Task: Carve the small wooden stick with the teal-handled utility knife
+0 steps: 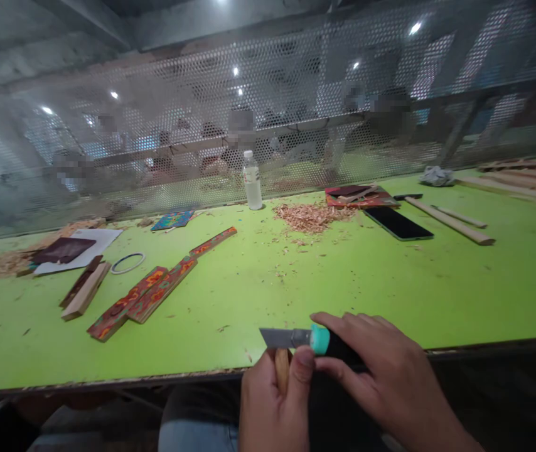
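Observation:
At the table's front edge, my left hand (275, 402) is closed round a small piece of wood (282, 370), whose top end shows between thumb and fingers. My right hand (385, 364) grips a utility knife (319, 339) with a turquoise collar and a dark handle. Its broad blade (277, 337) points left and lies across the top of the wood; whether it cuts in cannot be told. My left thumb rests by the base of the blade. The lower part of the wood is hidden in my left hand.
Painted wooden strips (148, 292) lie on the green table (268, 276) at left, near plain wood blocks (86, 292) and a white ring (127, 263). Wood shavings (312, 216), a water bottle (251, 182), a phone (397, 222) and a hammer (451, 220) lie further back, before a perforated metal screen (178, 138).

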Motion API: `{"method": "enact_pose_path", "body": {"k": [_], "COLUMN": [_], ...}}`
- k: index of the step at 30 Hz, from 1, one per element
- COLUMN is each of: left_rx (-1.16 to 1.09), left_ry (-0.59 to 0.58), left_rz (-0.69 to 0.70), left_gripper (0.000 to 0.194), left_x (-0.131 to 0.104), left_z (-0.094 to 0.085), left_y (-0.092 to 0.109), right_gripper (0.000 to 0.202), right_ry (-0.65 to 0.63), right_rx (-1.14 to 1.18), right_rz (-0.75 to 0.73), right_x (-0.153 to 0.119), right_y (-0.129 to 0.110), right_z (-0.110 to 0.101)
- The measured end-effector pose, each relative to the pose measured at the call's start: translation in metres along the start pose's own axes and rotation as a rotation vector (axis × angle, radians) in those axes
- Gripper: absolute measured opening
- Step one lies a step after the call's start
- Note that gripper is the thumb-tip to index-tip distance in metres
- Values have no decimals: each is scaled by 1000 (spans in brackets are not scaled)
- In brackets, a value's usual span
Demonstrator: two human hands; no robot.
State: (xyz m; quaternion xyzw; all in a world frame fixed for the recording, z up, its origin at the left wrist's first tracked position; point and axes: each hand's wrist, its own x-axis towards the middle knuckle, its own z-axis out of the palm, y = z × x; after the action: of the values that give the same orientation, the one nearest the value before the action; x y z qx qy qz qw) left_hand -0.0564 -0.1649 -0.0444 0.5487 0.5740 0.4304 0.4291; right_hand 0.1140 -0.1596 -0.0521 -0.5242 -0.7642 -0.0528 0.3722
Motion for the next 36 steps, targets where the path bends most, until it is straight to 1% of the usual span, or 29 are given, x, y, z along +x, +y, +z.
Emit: {"method": "enact_pose_path", "body": {"k": [2,4,6,10,14,18,20,22,25,27,29,32,34,36], "left_rx": [21,3,-44,-172,-287,-336,-342,-367,-498,-593,-638,-645,-606,-536], "left_ry": [1,-23,-62,-136,-164,-208,-233,-243,-262,-305,-378,-486,-510,-494], "left_rz": [19,27,12,-22,-28,-40,-66,-101,-164,-178,-137,-46,7,20], "left_gripper": [67,69,70,69,64,65,68,69,73,72,66,63,60,58], "left_x": [1,1,1,2,3,4,3,2,0,1,3,7,8,9], "left_z": [0,-2,-4,-6,-8,-10,-10,-10,-5,-2,1,1,-1,-3], "left_y": [0,2,5,12,15,14,13,11,5,1,-2,-3,-1,2], "right_gripper": [42,41,39,37,38,35,33,30,30,34,38,42,43,42], "right_ry": [15,38,55,49,52,50,22,-40,-148,-171,-163,-154,-139,-128], "right_rx": [13,38,63,100,121,147,169,178,176,179,190,216,220,202], "right_rz": [50,74,81,86,100,99,74,30,-37,-65,-81,-103,-117,-130], "right_x": [1,1,1,1,2,3,4,5,7,7,5,2,1,2], "right_y": [0,-1,-1,-1,-1,2,5,7,9,8,9,10,10,9], "right_z": [1,1,0,-4,-6,-10,-14,-18,-21,-21,-19,-17,-16,-17]}}
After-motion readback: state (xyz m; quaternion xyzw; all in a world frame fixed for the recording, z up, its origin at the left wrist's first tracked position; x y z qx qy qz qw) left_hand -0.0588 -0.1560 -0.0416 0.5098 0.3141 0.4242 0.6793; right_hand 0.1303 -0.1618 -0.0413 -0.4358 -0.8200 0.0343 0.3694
